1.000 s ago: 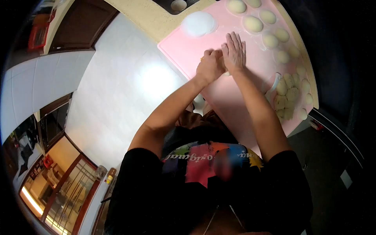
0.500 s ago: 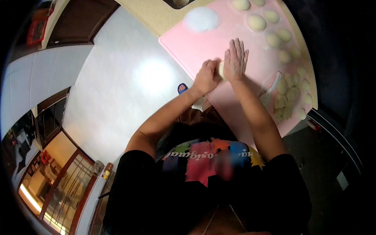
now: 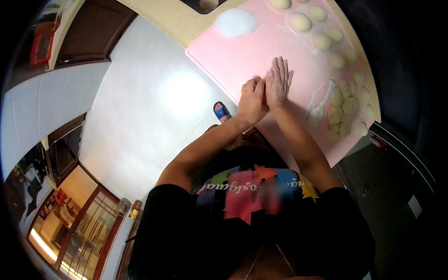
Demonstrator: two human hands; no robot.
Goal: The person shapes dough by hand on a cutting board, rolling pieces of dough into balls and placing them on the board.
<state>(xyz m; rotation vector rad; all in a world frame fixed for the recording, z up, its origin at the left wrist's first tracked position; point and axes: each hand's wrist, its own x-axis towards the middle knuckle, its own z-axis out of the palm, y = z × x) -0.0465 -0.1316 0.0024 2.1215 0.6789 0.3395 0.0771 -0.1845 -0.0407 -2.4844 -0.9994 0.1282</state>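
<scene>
My left hand is curled, with a ring on one finger, at the near left edge of the pink mat. Pressed against it is my right hand, flat and floury, its fingers stretched out together. The dough ball between the palms is hidden now; half a second ago its pale side showed there. Right of my hands lies a white spatula-like tool. Beside that tool is a cluster of small dough pieces. Smooth round dough balls sit farther up the mat.
A mound of white flour lies at the mat's far left. The beige counter runs along behind it. Below the mat's left edge is the pale tiled floor, where a foot in a blue slipper shows.
Both hands have come closer together, and the dough ball between them has gone out of sight. The right hand sits slightly lower in view. The view itself has shifted a little.
</scene>
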